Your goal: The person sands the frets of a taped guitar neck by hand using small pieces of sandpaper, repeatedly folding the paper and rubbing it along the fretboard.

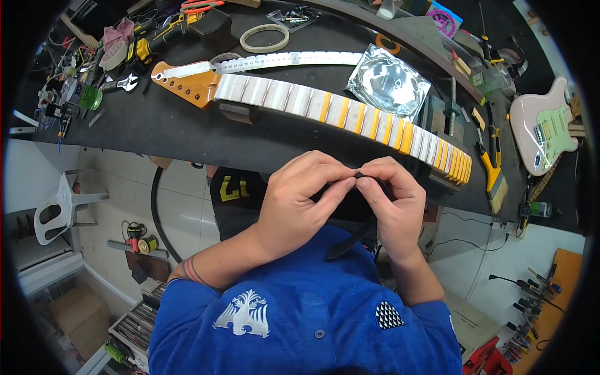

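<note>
My left hand (299, 199) and my right hand (396, 201) meet in front of my chest, thumbs and fingers pinched. Between the fingertips they hold a narrow black strip (353, 240), whose loose end hangs down before my blue shirt. Whether it is cloth or abrasive paper I cannot tell. Just beyond my hands, a guitar neck (297, 100) lies along the bench, headstock to the left. White and yellow tape covers its fretboard between the frets. A dark support block (236, 113) sits under it near the headstock. Neither hand touches the neck.
Behind the neck on the dark bench (169, 128) are a silvery packet (389, 81), a tape roll (264, 38) and a notched white ruler (294, 59). A brush (498, 192) lies right, beside a pink guitar body (542, 128). Tools crowd the left; a white chair (62, 206) stands below.
</note>
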Motion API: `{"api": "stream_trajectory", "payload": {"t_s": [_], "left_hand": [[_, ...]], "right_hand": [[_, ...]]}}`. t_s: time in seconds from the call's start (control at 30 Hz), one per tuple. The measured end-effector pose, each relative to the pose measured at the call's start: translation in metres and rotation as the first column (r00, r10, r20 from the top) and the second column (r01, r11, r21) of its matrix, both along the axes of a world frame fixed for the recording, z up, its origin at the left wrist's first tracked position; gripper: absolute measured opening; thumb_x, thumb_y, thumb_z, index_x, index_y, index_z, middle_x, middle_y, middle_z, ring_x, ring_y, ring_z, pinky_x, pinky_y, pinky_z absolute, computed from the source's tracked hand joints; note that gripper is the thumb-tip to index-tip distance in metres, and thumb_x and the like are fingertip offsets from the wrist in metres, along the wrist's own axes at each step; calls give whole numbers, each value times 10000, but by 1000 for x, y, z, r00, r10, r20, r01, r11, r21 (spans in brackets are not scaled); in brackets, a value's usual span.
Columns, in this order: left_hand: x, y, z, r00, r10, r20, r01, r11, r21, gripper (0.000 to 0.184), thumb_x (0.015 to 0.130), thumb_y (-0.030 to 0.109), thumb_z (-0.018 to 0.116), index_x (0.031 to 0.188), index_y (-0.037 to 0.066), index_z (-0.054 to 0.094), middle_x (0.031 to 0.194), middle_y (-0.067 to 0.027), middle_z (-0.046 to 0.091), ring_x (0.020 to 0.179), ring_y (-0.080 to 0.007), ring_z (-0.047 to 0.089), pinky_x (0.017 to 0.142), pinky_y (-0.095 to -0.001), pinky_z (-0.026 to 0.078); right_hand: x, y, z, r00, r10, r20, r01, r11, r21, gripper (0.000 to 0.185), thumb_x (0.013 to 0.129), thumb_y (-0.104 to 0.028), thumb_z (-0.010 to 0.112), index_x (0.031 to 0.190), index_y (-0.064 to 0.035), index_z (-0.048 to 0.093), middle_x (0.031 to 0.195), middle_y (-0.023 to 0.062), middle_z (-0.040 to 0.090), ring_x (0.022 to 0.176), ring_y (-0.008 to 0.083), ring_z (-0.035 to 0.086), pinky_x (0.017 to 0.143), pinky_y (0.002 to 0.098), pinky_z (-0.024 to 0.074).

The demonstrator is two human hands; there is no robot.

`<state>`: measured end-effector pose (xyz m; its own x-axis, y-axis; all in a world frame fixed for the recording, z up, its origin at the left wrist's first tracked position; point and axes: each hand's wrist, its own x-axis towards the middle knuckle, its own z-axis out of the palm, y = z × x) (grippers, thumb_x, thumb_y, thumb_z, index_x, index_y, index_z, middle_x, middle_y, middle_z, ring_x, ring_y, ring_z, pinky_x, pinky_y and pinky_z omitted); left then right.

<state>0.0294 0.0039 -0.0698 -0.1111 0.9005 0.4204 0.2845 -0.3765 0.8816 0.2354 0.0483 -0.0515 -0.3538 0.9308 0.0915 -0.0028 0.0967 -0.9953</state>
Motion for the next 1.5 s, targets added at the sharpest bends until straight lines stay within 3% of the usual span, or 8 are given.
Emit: {"api": "stream_trajectory", "payload": {"t_s": [0.6,0.8,1.0,1.17,1.27,1.37,1.5], "left_hand": [[7,-13,-3,999,-36,22,37,999,-8,153,1067,-59,877,1215,-23,895,1129,-140,867,998,-215,840,857,-333,657],[4,-15,-4,999,-22,-49,26,997,66,168,1026,-43,893,1189,-8,873,1095,-139,848,956,-259,818,842,-376,642],[2,-13,-6,990,-60,-131,76,990,119,177,963,-91,870,1103,1,813,1027,-149,806,892,-328,775,782,-424,610],[6,-9,-10,976,-68,-208,95,987,127,186,949,-88,858,1085,7,775,1019,-135,782,901,-362,760,806,-455,623],[11,-1,-12,976,-75,-204,106,983,147,185,960,-77,850,1091,14,757,1023,-132,773,913,-366,756,815,-469,627],[14,3,-10,971,-102,-216,136,980,145,207,957,-87,844,1096,20,732,1010,-130,763,912,-365,754,824,-468,626],[12,15,-14,983,-150,-107,167,970,176,180,999,-58,862,1111,23,746,1001,-119,771,906,-342,759,824,-451,622]], "right_hand": [[5,-9,-12,987,26,-158,-39,996,-75,95,1119,74,824,1201,34,795,1231,73,748,1131,126,734,1012,298,616],[5,-14,-12,979,24,-203,-48,992,-113,102,1119,79,822,1197,29,779,1226,68,733,1134,118,719,1008,294,607],[11,-14,-15,996,92,-18,-91,996,20,148,1075,78,850,1169,19,751,1208,83,737,1117,141,721,999,300,603],[15,-7,-11,987,43,152,-94,932,349,182,991,46,910,1096,-20,777,1060,108,785,960,229,737,888,361,592],[20,-5,-7,981,8,193,-97,885,456,179,997,40,911,1104,-18,780,1053,110,791,966,239,745,891,362,596],[23,-8,-15,996,7,93,-42,926,376,174,1021,20,907,1140,-5,782,1121,124,784,1033,244,759,938,377,614],[24,-7,-9,987,97,-127,-78,986,151,170,1048,63,850,1190,10,774,1233,135,752,1146,247,759,1034,392,624]]}}
